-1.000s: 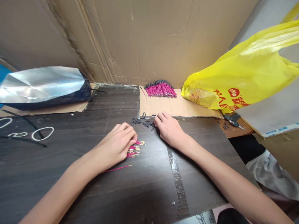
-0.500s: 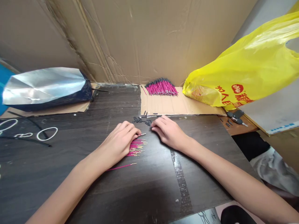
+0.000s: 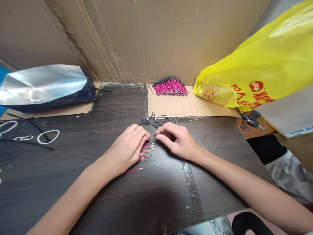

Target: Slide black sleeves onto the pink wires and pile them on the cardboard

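Observation:
My left hand [image 3: 132, 142] pinches a pink wire with a gold metal tip [image 3: 151, 137], which points right. Facing it, my right hand [image 3: 174, 137] grips a short black tube [image 3: 155, 135] between thumb and fingertips; the tube is at the wire's tip, and I cannot tell whether it is over it. Under and beside the left hand lie several pink wires [image 3: 146, 150] with gold ends, partly hidden by the palm. One single pink wire [image 3: 133, 170] rests nearer to me. Short black tubes [image 3: 145, 121] are scattered just beyond both hands.
A heap of pink wires with black ends [image 3: 170, 86] lies on a cardboard sheet [image 3: 195, 108] against the cardboard wall. To its right stands a yellow plastic bag [image 3: 227, 81], with keys [image 3: 253, 121] nearby. At left are a silver bag [image 3: 44, 85] and white loops [image 3: 49, 136].
My right hand has left the loose black tubes with one in its fingertips and come to the wire's tip in my left hand. The view has shifted slightly.

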`<move>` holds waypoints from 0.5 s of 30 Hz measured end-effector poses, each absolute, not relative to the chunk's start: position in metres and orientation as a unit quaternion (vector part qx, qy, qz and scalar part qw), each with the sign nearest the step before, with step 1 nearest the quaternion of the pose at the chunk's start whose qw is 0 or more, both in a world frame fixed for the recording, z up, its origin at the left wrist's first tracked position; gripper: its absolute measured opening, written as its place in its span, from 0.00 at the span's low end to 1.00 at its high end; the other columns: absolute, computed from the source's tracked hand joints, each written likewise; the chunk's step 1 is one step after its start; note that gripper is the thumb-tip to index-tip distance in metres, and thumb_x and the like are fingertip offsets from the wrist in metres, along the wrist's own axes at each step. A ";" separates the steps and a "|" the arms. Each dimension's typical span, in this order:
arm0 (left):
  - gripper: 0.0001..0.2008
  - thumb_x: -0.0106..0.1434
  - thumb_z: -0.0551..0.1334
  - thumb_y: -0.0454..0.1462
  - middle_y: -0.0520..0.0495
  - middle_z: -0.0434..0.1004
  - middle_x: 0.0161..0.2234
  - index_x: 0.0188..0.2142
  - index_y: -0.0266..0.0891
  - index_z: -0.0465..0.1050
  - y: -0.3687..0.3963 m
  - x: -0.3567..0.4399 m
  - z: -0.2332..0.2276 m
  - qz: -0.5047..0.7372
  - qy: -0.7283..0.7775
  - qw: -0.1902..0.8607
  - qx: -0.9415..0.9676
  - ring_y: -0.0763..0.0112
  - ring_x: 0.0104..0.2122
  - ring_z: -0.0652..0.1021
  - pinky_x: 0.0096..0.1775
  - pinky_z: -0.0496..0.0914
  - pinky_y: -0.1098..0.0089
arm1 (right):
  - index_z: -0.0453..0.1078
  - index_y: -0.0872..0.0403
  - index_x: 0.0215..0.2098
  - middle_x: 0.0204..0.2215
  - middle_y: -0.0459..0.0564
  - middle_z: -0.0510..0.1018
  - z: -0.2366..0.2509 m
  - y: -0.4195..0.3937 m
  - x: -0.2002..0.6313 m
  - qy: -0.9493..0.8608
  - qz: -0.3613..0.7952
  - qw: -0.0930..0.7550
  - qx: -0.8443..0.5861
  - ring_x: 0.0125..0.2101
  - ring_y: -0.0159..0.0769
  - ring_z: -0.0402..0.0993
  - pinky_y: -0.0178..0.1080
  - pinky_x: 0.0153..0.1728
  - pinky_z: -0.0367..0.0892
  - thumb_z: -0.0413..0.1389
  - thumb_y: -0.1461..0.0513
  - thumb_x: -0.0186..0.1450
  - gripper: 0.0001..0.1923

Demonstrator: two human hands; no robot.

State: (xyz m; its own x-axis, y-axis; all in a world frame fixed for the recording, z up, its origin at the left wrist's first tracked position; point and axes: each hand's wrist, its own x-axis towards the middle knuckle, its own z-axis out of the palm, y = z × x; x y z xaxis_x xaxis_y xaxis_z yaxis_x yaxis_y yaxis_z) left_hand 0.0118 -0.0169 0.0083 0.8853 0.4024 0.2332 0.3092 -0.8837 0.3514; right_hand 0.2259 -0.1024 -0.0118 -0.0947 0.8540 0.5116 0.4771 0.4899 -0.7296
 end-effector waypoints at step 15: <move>0.09 0.75 0.53 0.34 0.47 0.73 0.36 0.41 0.36 0.72 -0.019 0.015 0.009 0.178 0.163 0.176 0.954 0.66 0.38 0.69 0.44 0.63 0.63 | 0.71 0.55 0.40 0.33 0.46 0.77 -0.013 -0.102 0.224 -0.737 0.172 0.453 -0.472 0.31 0.29 0.69 0.34 0.34 0.66 0.55 0.64 0.72 0.03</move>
State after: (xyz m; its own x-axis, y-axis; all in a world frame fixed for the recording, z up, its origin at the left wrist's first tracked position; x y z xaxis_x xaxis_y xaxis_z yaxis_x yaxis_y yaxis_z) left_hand 0.0146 -0.0190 0.0093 0.8839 0.3733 0.2816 0.2480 -0.8848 0.3945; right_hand 0.2242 -0.1020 -0.0130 -0.1448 0.8510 0.5048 0.5397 0.4956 -0.6805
